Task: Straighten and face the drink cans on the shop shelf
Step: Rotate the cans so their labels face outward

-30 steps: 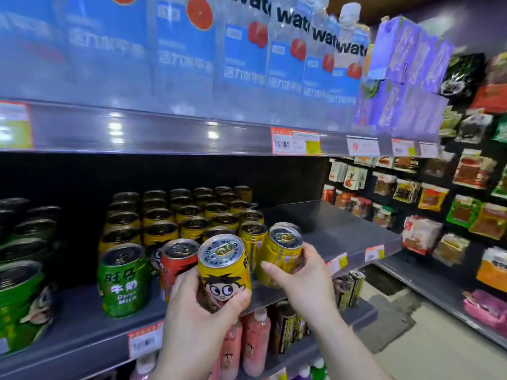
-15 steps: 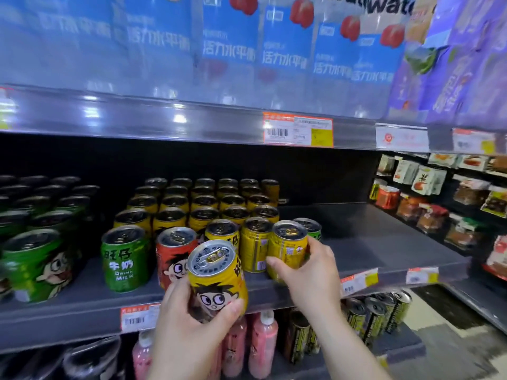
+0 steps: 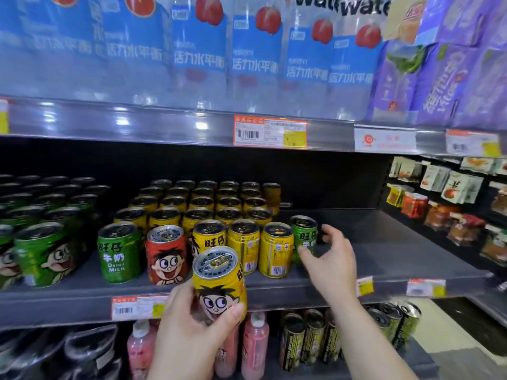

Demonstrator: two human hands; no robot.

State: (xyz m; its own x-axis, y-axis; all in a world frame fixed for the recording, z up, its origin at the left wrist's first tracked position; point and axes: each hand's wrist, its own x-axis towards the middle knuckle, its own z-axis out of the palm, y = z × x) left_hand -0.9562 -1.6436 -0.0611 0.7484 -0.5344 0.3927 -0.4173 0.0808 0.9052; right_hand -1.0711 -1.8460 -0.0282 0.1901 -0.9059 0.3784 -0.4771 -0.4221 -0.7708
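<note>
My left hand (image 3: 189,327) grips a yellow cartoon-face can (image 3: 218,281) in front of the shelf edge (image 3: 274,294), face towards me. My right hand (image 3: 333,259) hovers open, fingers spread, just right of a green can (image 3: 303,237) at the row's right end, not touching it. In the front row stand a green milk can (image 3: 118,252), a red can (image 3: 166,255), a yellow can (image 3: 210,235) behind the held one, and two yellow cans showing barcodes (image 3: 275,249). Rows of yellow cans (image 3: 197,204) fill the shelf behind.
More green cans (image 3: 35,250) crowd the left of the shelf. The right part of the shelf (image 3: 384,242) is bare. Water bottles (image 3: 255,58) line the shelf above; pink bottles (image 3: 255,341) and dark cans (image 3: 310,338) stand below. Snack packets (image 3: 455,204) hang to the right.
My right hand has let go of the yellow can in the front row and moved right, opening beside the green can. My left hand still holds its yellow can.
</note>
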